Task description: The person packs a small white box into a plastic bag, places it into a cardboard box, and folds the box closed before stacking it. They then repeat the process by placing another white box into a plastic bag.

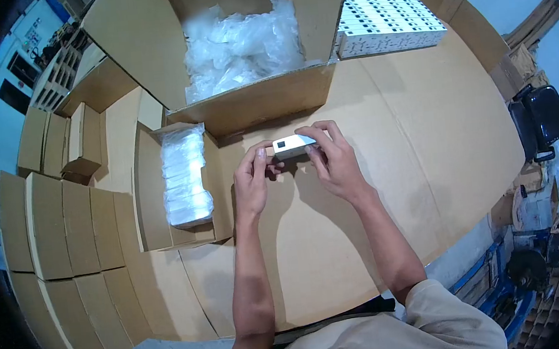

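Note:
Between my two hands, above the cardboard-covered table, is a small white box (294,146) with a dark square mark on one end and a bluish patch on the other. My left hand (253,180) grips its left end with thumb and fingers. At its right end, my right hand (337,163) has its thumb and fingers closed on the box. Left of my hands, an open carton (218,190) holds a row of small packages (185,176) wrapped in clear plastic.
A large open carton (260,100) full of clear plastic bags (242,48) stands at the back. Right of it lies a block of stacked white boxes (389,25). Closed brown cartons (55,227) line the left side. A black chair (541,122) stands beyond the table's (444,160) right edge.

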Available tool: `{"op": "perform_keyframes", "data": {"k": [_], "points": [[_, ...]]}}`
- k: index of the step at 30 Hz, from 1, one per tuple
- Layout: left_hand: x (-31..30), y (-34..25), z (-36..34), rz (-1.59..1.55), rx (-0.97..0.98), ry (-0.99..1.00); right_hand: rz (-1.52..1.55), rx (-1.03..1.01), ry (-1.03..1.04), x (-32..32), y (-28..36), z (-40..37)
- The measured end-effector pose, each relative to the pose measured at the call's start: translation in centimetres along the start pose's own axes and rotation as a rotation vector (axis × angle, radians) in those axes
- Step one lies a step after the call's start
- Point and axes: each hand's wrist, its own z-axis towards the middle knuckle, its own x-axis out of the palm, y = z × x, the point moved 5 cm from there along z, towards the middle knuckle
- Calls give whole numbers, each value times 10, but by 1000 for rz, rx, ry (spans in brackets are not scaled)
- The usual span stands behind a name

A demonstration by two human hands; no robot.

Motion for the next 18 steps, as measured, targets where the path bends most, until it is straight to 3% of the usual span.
{"op": "perform_keyframes", "data": {"k": [4, 10, 13, 18], "points": [[-3, 0, 4, 38, 32, -28, 192, -125, 6, 1, -7, -1], [5, -4, 4, 13, 85, -37, 340, -59, -52, 8, -36, 3], [3, -8, 2, 38, 82, -49, 326, 136, 27, 13, -47, 1], [-5, -5, 5, 156, 149, 14, 155, 103, 5, 12, -42, 3]]}}
